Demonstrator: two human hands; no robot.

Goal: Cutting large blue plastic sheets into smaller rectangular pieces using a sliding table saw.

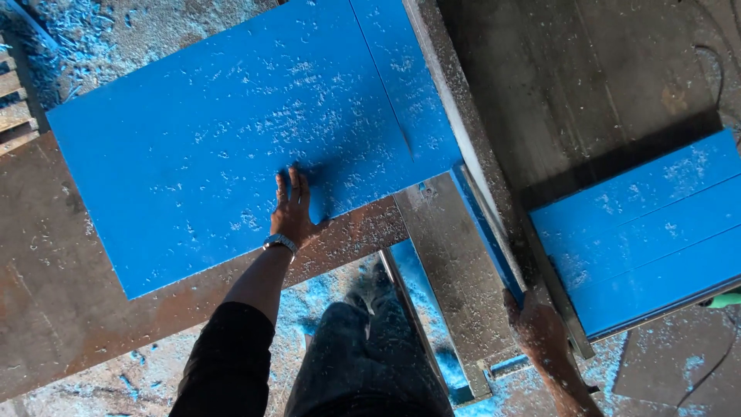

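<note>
A large blue sheet (208, 139) dusted with shavings lies on a rusty metal saw table (46, 309). A thin cut line (382, 77) runs down its right part. My left hand (293, 208), with a wristwatch, presses flat on the sheet's near edge, fingers together. My right hand (536, 328) rests at the near end of the metal fence rail (482, 185), fingers curled over a narrow blue strip (482, 228) beside the rail. What exactly the right hand grips is partly hidden.
Several cut blue strips (648, 232) are stacked to the right of the rail. Blue shavings (85, 46) cover the floor and table. A wooden pallet (15, 100) sits at the far left. My legs (363, 355) stand between the table parts.
</note>
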